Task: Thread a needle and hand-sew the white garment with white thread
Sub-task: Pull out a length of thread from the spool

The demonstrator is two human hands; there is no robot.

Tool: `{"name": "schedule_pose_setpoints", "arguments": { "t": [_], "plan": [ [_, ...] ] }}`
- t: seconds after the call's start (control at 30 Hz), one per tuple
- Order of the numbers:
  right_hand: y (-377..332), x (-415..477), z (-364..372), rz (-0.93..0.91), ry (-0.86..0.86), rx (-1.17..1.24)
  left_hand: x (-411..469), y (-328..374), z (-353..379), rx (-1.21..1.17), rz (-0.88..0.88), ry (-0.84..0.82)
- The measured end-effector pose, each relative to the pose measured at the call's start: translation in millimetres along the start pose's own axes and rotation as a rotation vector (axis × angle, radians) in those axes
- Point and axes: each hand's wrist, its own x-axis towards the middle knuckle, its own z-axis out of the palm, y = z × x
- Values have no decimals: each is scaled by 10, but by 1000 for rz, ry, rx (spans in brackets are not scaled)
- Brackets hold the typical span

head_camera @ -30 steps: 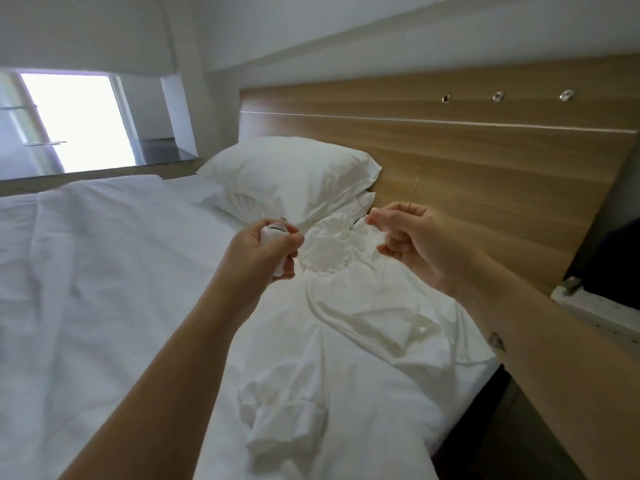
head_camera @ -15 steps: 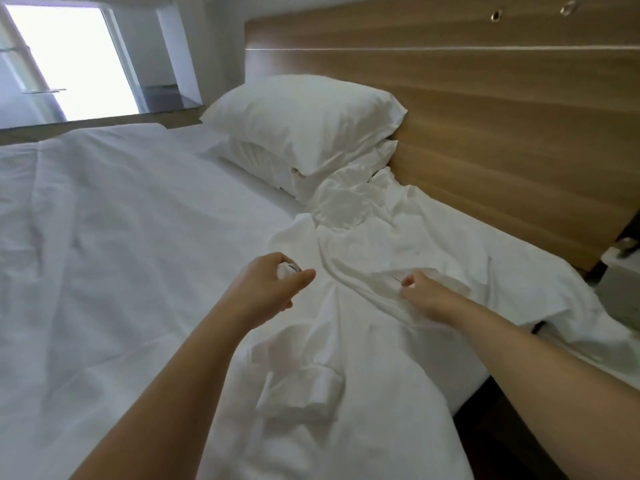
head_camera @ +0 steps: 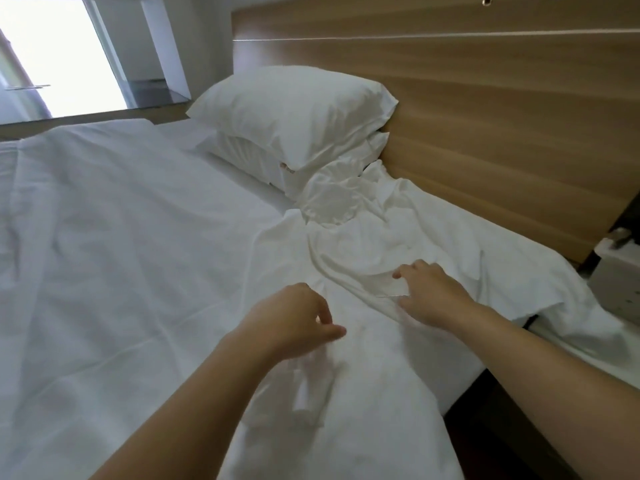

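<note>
The white garment (head_camera: 363,244) lies crumpled on the bed, its collar near the pillows and a sleeve cuff (head_camera: 304,389) blurred below my left wrist. My right hand (head_camera: 429,292) rests on the garment's chest fold. A thin needle (head_camera: 391,295) sticks out leftward from under its thumb, flat against the cloth. My left hand (head_camera: 298,320) hovers just above the garment to the left, fingers loosely curled and thumb pointing right. Its palm is hidden. I see no thread spool, and the thread is too fine to make out.
White bedding (head_camera: 121,254) covers the left. Two stacked pillows (head_camera: 294,112) lean on the wooden headboard (head_camera: 502,133). The mattress edge (head_camera: 485,362) drops off at right, beside a white bedside unit (head_camera: 620,268). A bright window (head_camera: 59,57) is at the far left.
Both hands came down from in front of the headboard to the garment. The needle went from upright in my right hand to flat on the cloth. The spool seen in my left hand no longer shows.
</note>
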Motion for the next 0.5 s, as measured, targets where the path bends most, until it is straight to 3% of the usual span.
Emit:
{"name": "schedule_pose_setpoints", "arguments": {
  "t": [0.1, 0.2, 0.27, 0.37, 0.5],
  "plan": [
    [-257, -151, -191, -216, 135, 138, 11, 52, 100, 130, -21, -21],
    [-540, -327, -177, -445, -112, 277, -21, 33, 142, 113, -28, -9],
    [-647, -408, -81, -478, -233, 236, -60, -10, 122, 26, -20, -17],
    [-718, -435, 8, -464, -194, 206, -121, -121, 60, -125, -6, -59],
    [-700, -383, -42, -382, -173, 429, -162, -232, -24, -432, -23, 17]
  ]
}}
